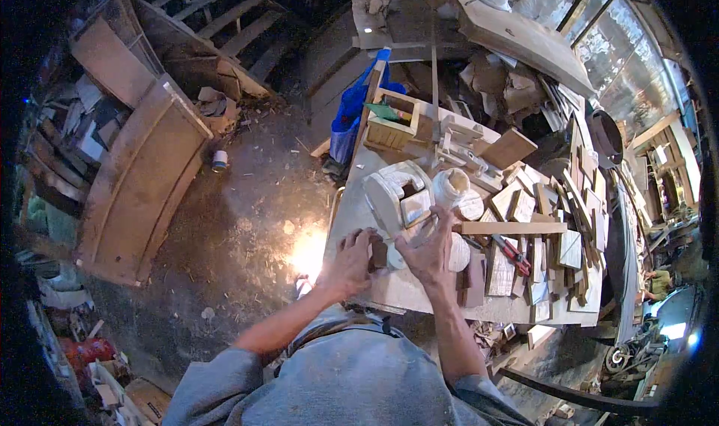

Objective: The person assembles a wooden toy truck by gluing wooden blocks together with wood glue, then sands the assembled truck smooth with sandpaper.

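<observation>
My left hand is at the near left part of the workbench, its fingers curled around the side of a small brown wooden block. Just right of it, my right hand has thumb and fingers spread apart over pale round wooden pieces; its palm side is hidden. Beyond both hands stands a pale curved wooden piece with a squarish opening. A round hollow wooden piece sits close past my right fingertips. A pale disc between the hands is partly covered.
Many wood offcuts crowd the bench's right side, with red-handled pliers among them. A wooden box and a blue bag are at the far end. A large curved wooden panel stands left, near a can on the floor.
</observation>
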Demonstrator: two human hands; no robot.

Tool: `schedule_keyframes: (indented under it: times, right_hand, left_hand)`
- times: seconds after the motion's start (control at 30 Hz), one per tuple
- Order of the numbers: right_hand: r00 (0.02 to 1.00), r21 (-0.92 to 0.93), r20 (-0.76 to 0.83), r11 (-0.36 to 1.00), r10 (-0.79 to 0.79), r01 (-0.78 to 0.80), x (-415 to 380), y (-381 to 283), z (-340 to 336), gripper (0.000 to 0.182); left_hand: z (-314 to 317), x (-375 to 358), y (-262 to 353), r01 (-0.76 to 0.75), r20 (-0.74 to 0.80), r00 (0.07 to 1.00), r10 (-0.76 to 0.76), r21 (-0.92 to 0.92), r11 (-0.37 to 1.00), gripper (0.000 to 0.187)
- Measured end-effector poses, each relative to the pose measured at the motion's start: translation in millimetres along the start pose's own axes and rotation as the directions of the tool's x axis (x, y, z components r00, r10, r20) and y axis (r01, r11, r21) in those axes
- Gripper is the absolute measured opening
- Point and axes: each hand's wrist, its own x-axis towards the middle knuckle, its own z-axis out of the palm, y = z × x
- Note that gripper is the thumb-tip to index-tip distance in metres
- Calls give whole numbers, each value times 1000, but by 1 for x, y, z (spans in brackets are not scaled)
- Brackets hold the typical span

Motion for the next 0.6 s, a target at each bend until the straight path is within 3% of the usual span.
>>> schedule_keyframes:
  times: [0.17, 0.27, 0.47, 0.6]
  right_hand:
    - [995, 0, -79, 998, 60, -60, -15, -20, 15, 83]
    - [989, -14, -141, 998, 51, -53, -16, -31, 23, 72]
    - [968, -104, -175, 974, 182, -202, -25, -50, 38, 72]
    - [966, -182, -229, 969, 121, -164, -30, -49, 50, 73]
  left_hand:
    - [-14, 6, -18, -169, 8, 986, 168, 52, 984, 91]
    - [-23, 1, -18, -136, 58, 989, 134, 20, 991, 92]
    - [-29, 2, -28, -143, 93, 985, 145, -23, 989, 96]
    - [-35, 5, -37, -194, 135, 972, 194, -10, 981, 94]
